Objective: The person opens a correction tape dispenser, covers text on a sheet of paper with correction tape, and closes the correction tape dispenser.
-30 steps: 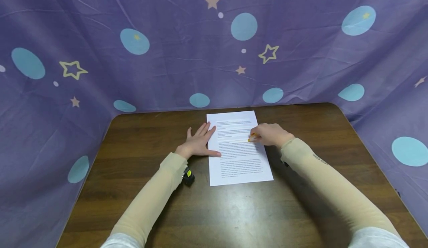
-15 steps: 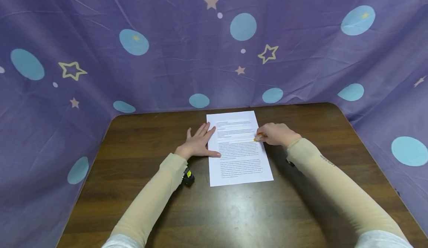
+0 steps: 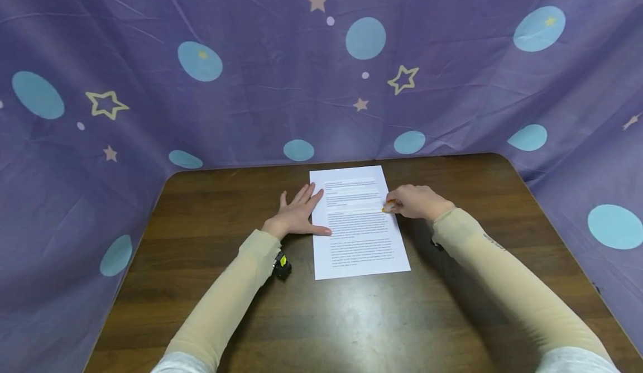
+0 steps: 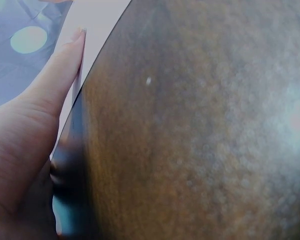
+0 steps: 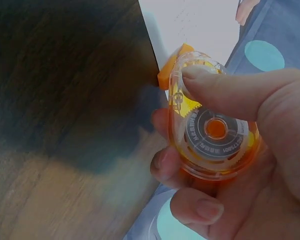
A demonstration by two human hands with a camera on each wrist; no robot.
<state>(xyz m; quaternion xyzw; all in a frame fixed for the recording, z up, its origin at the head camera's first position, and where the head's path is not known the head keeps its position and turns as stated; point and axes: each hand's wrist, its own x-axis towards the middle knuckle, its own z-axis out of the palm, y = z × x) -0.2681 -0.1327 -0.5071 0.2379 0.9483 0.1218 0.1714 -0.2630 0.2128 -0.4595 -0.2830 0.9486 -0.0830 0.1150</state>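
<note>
A printed sheet of paper (image 3: 359,250) lies flat on the wooden table, its text broken by several white bands. My left hand (image 3: 296,216) rests with spread fingers on the sheet's left edge; in the left wrist view its thumb (image 4: 57,70) lies along the paper. My right hand (image 3: 417,201) grips a correction tape dispenser (image 5: 215,130), clear-bodied with orange and yellow parts and a grey reel inside. The thumb presses on its upper side and the fingers curl beneath. The dispenser's orange tip (image 5: 172,67) is at the sheet's right edge, level with a white band.
The brown wooden table (image 3: 226,194) spreads around the sheet. A purple curtain (image 3: 261,55) with stars and blue ovals hangs behind and at both sides. Under the left wrist sits a small black wrist camera (image 3: 282,267).
My right hand has moved right with the correction tape dispenser, from over the text to the sheet's right edge, and has stayed there in the last half second. The left hand keeps its place.
</note>
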